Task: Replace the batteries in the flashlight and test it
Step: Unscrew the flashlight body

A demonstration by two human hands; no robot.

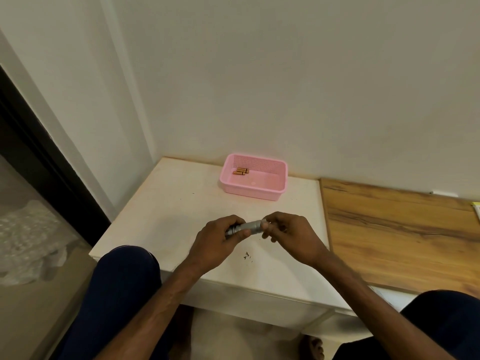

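Note:
A small silver flashlight [250,226] is held level above the white table [166,209], near its front. My left hand [220,240] grips the flashlight's left end, where a darker ring shows. My right hand [288,235] pinches the right end with thumb and fingertips. A pink plastic basket [259,187] stands at the back of the table against the wall. Inside it, at the left, lie a few copper-coloured batteries [241,171].
A wooden board or desk top [394,229] adjoins the white table on the right. My knees in dark trousers sit at the lower left [124,281] and lower right. Small dark specks [246,255] lie on the table under my hands. A wall rises right behind the table.

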